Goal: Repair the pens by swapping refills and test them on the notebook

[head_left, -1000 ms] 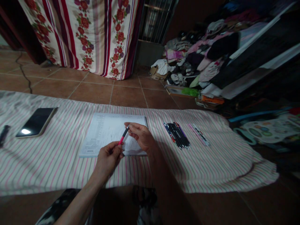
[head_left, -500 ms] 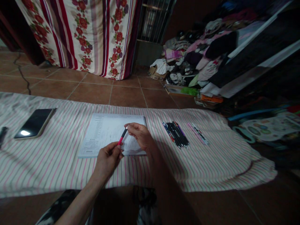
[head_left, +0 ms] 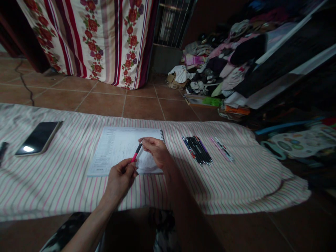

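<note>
A pink pen with a black grip [head_left: 137, 152] is held slantwise between my hands, above a spiral notebook [head_left: 106, 148]. My left hand [head_left: 123, 174] is closed round the pink lower part. At the upper end, the fingertips of my right hand [head_left: 155, 149] pinch the tip, which they partly hide. The notebook's open page is pale with faint marks, and its wire binding runs along the right side. To the right of the notebook lies a bunch of several pens [head_left: 197, 150], mostly black. Beside them are a pink pen [head_left: 219, 148] and a white-and-black pen [head_left: 223, 148].
A striped cloth [head_left: 65, 182] covers the low surface. On its left lies a phone [head_left: 39, 138], with a dark object [head_left: 3, 150] at the edge. Beyond are a tiled floor [head_left: 105, 98], a floral curtain [head_left: 105, 42] and a heap of clothes [head_left: 217, 59].
Almost nothing differs. Both hands keep the same hold on the pen, with only a very slight shift of the right fingertips at its upper end.
</note>
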Motion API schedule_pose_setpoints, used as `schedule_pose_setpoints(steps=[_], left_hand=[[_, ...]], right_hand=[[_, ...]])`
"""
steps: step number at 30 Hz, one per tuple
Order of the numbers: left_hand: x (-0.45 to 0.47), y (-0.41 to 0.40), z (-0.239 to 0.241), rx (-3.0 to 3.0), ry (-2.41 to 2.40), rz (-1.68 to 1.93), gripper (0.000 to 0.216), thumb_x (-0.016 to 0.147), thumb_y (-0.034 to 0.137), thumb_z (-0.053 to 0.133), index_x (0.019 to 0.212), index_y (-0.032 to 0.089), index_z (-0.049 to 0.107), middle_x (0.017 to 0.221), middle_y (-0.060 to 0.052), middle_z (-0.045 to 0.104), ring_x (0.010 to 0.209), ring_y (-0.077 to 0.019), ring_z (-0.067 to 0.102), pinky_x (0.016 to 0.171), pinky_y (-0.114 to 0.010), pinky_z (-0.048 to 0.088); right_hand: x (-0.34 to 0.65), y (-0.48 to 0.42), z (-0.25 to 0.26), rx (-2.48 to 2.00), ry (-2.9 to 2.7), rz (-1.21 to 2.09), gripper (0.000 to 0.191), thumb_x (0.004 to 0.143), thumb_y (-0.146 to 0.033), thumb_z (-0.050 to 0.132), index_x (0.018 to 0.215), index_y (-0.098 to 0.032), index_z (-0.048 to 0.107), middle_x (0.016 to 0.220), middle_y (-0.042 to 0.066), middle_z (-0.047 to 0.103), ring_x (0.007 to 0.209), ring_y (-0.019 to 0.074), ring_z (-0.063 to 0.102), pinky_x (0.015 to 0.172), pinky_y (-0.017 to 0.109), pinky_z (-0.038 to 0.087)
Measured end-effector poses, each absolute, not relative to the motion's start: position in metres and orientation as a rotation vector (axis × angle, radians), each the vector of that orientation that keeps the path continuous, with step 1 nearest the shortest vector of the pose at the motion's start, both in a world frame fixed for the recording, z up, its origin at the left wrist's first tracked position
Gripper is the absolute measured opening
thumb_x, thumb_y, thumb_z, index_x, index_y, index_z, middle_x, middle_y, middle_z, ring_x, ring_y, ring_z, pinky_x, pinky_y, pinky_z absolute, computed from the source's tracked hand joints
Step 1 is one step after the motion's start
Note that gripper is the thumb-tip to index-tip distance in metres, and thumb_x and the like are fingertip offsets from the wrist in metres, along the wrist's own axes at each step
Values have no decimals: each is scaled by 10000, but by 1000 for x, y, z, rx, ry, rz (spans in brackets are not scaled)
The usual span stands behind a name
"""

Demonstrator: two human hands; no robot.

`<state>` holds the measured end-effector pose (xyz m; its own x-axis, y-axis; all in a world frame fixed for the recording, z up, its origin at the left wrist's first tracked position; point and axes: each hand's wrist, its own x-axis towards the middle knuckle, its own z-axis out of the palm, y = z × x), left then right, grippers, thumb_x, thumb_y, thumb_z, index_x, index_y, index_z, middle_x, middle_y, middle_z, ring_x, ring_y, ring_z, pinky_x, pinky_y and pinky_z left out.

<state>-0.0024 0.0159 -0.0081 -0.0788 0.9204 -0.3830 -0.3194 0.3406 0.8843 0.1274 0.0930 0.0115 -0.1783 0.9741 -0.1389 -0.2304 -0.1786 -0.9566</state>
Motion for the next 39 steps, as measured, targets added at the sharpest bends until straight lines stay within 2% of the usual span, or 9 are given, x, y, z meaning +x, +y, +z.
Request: schedule_pose_setpoints(steps=[5,17,25,34,39], left_hand=[[-2,16,-8,668,1254,1155,439,566,440,759,849,119,660,473,32,542,420,-64,429,419,-180,303],[-2,15,-5,637,1227,1167,442,581,438,751,870,122,640,455,51,520,406,-60,424,413,-179,304],[-5,15,-23,688,1191,1193,399,650,431,727,898,127,656,494,33,550,429,-64,445,418,-183,312],[-1,16,-9,544,1130,1177,398,511,374,811,772,110,669,505,29,571,447,-51,491,479,-174,391],[-1,16,-11,570,1180,1163,405,518,379,805,789,110,670,520,13,594,443,-61,500,453,-175,373]], right_hand=[[127,94,10,-1049,-1034,1573,274,588,-395,768,755,-180,737,618,-24,576,596,75,443,605,231,341],[126,91,14,-1044,-985,1619,288,588,-375,775,818,-202,750,781,4,652,643,74,483,635,223,379],[125,93,12,-1120,-932,1605,254,536,-346,789,730,-189,743,689,-3,632,627,86,474,645,243,372],[126,93,10,-1086,-1012,1577,230,585,-355,742,745,-189,739,761,19,660,709,114,514,689,260,364],[128,93,11,-1088,-1007,1599,242,577,-358,753,741,-181,744,685,4,626,630,92,462,655,255,351]])
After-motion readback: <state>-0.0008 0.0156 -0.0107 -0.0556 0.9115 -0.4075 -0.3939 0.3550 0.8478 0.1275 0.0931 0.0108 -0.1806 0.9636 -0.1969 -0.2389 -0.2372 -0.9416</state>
